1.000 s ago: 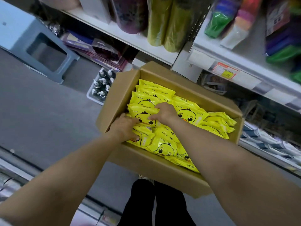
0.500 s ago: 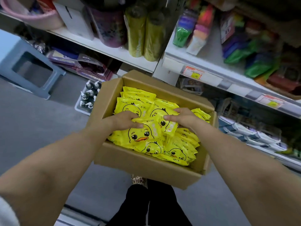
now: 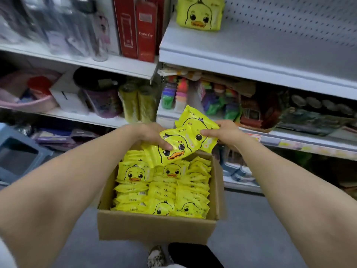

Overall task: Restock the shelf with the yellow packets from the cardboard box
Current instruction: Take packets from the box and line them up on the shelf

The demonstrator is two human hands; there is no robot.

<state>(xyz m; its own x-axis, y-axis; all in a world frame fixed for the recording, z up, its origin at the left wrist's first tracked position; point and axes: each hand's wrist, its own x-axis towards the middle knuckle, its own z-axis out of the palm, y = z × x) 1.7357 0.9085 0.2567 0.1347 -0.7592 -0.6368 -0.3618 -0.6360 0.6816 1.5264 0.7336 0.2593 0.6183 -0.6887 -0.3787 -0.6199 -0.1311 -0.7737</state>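
Gripping glossy yellow packets (image 3: 185,146), matte cardboard box (image 3: 154,227) below

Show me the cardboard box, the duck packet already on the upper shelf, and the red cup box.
cardboard box (image 3: 154,227): head view, bare front wall.
duck packet on the shelf (image 3: 200,15): head view, the duck's face.
red cup box (image 3: 145,33): head view, front panel.

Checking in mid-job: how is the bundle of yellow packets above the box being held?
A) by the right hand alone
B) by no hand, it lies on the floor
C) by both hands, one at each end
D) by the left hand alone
C: the left hand and the right hand each grip an end of the yellow packets above the cardboard box.
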